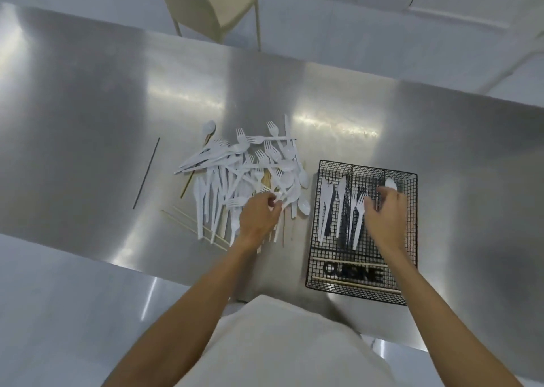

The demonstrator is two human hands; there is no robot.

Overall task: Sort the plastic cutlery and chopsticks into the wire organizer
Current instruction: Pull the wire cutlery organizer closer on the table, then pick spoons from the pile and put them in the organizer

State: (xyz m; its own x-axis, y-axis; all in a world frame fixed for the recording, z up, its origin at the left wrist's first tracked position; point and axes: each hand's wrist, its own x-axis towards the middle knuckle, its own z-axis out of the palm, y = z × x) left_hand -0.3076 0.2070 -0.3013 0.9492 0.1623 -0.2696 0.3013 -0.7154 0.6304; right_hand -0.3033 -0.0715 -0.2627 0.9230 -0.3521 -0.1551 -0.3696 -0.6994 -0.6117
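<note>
Left hand [259, 213] pinching a white utensil [279, 201] (type unclear) from the cutlery pile [232, 177] beyond it; right hand [386, 208] gripping a spoon [391, 184] over the wire organizer [413, 210] beneath it. Judged best: lowering the spoon lengthwise, clear of the forks [359, 207] just left.

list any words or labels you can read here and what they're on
"CUISINE": black letters in the near compartment of the wire organizer, middle letters blurred, with chopsticks lying beside them.
No other text is visible.
</note>
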